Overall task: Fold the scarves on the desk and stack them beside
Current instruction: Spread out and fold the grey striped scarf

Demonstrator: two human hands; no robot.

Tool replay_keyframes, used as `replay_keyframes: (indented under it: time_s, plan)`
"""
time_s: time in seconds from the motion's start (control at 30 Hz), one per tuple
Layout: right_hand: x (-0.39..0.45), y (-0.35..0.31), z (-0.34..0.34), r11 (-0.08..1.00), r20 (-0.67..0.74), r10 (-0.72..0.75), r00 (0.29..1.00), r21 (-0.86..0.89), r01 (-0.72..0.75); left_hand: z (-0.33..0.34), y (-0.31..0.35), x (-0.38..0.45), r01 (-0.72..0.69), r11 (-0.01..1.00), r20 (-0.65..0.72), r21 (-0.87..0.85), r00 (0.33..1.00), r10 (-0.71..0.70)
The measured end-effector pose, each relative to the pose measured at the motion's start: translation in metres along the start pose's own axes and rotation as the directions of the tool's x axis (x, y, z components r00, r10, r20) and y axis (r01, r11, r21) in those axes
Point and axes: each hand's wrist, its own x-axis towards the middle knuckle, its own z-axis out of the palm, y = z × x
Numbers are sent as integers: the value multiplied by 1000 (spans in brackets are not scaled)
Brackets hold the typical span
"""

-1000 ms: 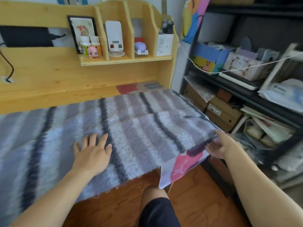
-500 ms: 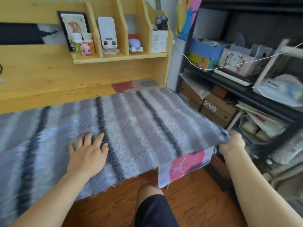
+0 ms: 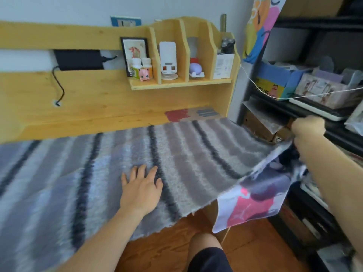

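Grey and lilac wool, banded with dark stripes, fills most of what I see: the striped scarf [image 3: 125, 169] lies spread across the wooden desk [image 3: 94, 107], hiding nearly all of the desktop and running out of frame at my left edge, so I cannot tell how long it is. Its near edge hangs over the front of the desk above the wood floor [image 3: 172, 250]. Beneath its right end a second cloth, a printed scarf [image 3: 253, 205] in white, pink and dark purple, hangs down; how far it reaches under the striped one is hidden.

My right hand [image 3: 307, 127] is blurred and raised off to the right of the desk, in front of the black shelving unit [image 3: 314, 112]. Its fingers look curled into a fist around the lifted right-end corner of the striped scarf, which rises from the desktop up to that grip; the exact pinch point I cannot make out. The printed scarf hangs just below and left of that hand, beside my forearm.

My left hand [image 3: 141, 187] lies flat with fingers spread and straight, pressing down on the striped scarf near its front edge, well left of the lifted corner, its fingertips touching a dark stripe.

A knee in dark shorts [image 3: 208, 256] shows at the bottom.
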Motion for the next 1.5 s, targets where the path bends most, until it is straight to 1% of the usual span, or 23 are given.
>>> replay_keyframes:
  time_s: [0.07, 0.13, 0.17, 0.2, 0.27, 0.3, 0.37, 0.43, 0.47, 0.57, 0.67, 0.73, 0.83, 0.9, 0.97, 1.07, 1.13, 1.2, 1.27, 1.33, 1.4, 1.43, 1.5]
  plan:
    - [-70, -68, 18, 931, -20, -365, 931, -28, 364, 0, -1, 3, -20, 995, -26, -94, 1000, 18]
    - [-151, -104, 44, 726, 188, -684, 704, 92, 681, -9, -6, 7, -43, 885, -120, -464, 993, -14]
    - [-189, -110, 57, 623, 350, -766, 540, 192, 759, -19, -11, 7, -28, 704, -149, -710, 983, -111]
    - [-221, -112, 69, 539, 519, -785, 338, 303, 786, -32, -20, 5, -39, 432, -164, -901, 952, -257]
    - [-270, -100, 86, 408, 806, -578, -128, 422, 810, -63, -52, -11, -199, -86, -122, -976, 832, -542]
    - [-283, -91, 91, 400, 880, -368, -301, 442, 803, -76, -72, -21, -247, -249, -50, -936, 797, -602]
    - [-294, -67, 99, 500, 899, -40, -436, 396, 770, -91, -106, -41, -225, -364, 37, -904, 807, -590]
    - [-289, -45, 106, 593, 918, -34, -396, 337, 731, -92, -123, -53, -109, -201, 23, -974, 826, -563]
    - [-282, -36, 111, 591, 946, -127, -298, 314, 743, -88, -126, -54, -43, -73, 4, -996, 840, -543]
    - [-241, -18, 128, 588, 904, -391, 173, 100, 802, -76, -115, -46, 122, 300, -7, -946, 918, -396]
    - [-206, 2, 132, 635, 771, -404, 492, -151, 758, -71, -88, -36, -44, 751, -206, -658, 971, -124]
    - [-193, 18, 134, 763, 749, -280, 600, -206, 612, -65, -62, -27, -168, 865, -201, -473, 976, 80]
    - [-189, 36, 140, 942, 789, -99, 607, -122, 312, -49, -28, -8, -214, 945, -52, -246, 977, 208]
    - [-192, 38, 143, 959, 793, -103, 600, -82, 272, -37, -13, 6, -168, 985, 11, -41, 986, 168]
    - [-195, 41, 145, 930, 796, -135, 590, -103, 352, -30, 5, 17, -156, 984, -44, 88, 986, 160]
    - [-201, 45, 145, 821, 785, -208, 583, -184, 541, -33, 37, 31, -184, 979, -169, 88, 966, 197]
    - [-201, 45, 145, 765, 794, -229, 564, -212, 608, -48, 48, 37, -170, 985, -201, 14, 965, 169]
    - [-200, 40, 145, 757, 817, -184, 547, -237, 609, -85, 36, 43, -141, 961, -362, -237, 931, 48]
    - [-203, 33, 146, 745, 837, -141, 529, -262, 613, -144, -9, 47, -118, 771, -507, -626, 813, -287]
    - [-211, 29, 152, 681, 848, -134, 513, -297, 669, -196, -83, 38, -197, 515, -531, -834, 541, -652]
    - [-220, 29, 161, 616, 865, -141, 482, -305, 726, -200, -159, 8, -282, 328, -401, -902, 263, -877]
    - [-225, 31, 165, 592, 876, -130, 465, -307, 745, -183, -185, -16, -304, 204, -274, -931, 210, -939]
    - [-230, 36, 174, 544, 885, -102, 455, -333, 770, -129, -208, -69, -253, -190, 97, -949, 338, -936]
